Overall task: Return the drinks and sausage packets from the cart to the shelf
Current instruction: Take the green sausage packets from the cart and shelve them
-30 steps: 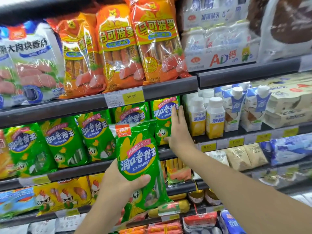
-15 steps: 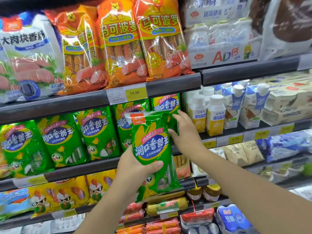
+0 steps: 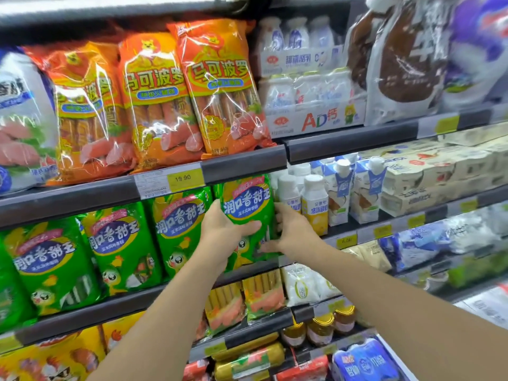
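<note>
Gripping glossy green sausage packet (image 3: 247,213), seemingly shelved.

A glossy green plastic sausage packet (image 3: 247,207) with a blue oval label stands upright at the right end of a row of matching green packets (image 3: 118,243) on the dark shelf rail (image 3: 247,273).

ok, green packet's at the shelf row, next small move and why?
Probably push the green corn-sausage packet back until it stands in line, then let go. The left hand grips its lower front, and the right hand is at its right edge beside the white yellow-label bottles. The packet sits at the right end of the matching green row, its top under the shelf rail.
</note>
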{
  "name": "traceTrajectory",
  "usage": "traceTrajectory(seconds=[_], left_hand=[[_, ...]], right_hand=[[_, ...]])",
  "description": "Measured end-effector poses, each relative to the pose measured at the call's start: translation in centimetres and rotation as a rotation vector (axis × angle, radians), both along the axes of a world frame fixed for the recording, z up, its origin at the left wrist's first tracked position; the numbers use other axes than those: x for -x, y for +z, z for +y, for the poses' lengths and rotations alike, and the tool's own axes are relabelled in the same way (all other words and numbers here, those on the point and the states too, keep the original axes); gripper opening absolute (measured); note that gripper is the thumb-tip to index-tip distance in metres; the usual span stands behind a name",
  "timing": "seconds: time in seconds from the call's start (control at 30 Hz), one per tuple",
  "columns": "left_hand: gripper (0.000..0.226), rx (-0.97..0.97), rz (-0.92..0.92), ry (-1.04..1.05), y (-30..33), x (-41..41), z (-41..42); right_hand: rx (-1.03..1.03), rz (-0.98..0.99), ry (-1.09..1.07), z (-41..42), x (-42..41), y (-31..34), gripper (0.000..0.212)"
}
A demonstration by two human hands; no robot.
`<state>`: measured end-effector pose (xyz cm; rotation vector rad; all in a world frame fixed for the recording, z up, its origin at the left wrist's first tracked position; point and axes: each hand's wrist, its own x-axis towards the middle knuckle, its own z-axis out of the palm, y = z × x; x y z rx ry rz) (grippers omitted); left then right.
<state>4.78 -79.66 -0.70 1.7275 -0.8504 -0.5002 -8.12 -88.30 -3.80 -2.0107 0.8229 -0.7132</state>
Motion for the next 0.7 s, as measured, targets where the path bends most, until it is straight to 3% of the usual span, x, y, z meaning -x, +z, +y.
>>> traceTrajectory(seconds=[0.1, 0.3, 0.47, 0.6, 0.7], left_hand=[[0.095, -0.076, -0.103, 0.108, 0.1, 0.1, -1.3], [0.07, -0.088, -0.242, 0.172, 0.6, 0.5, -0.2], [0.072, -0.032, -0.512, 0.084, -2.7, 1.6, 4.0], [0.067, -0.219, -0.749, -0.001, -3.4, 2.9, 5.1], [0.068, -0.345, -0.774, 0.004, -2.4, 3.4, 4.6]], right_hand=[[0.034, -0.021, -0.093, -0.1, -0.9, 0.3, 0.079], [0.094, 0.084, -0.228, 0.0, -2.8, -0.5, 0.056], [0.151, 0.151, -0.231, -0.1, -3.1, -0.4, 0.051], [0.214, 0.15, -0.232, 0.2, -2.4, -1.0, 0.047], [0.229, 0.134, -0.241, 0.4, -2.5, -1.2, 0.042]])
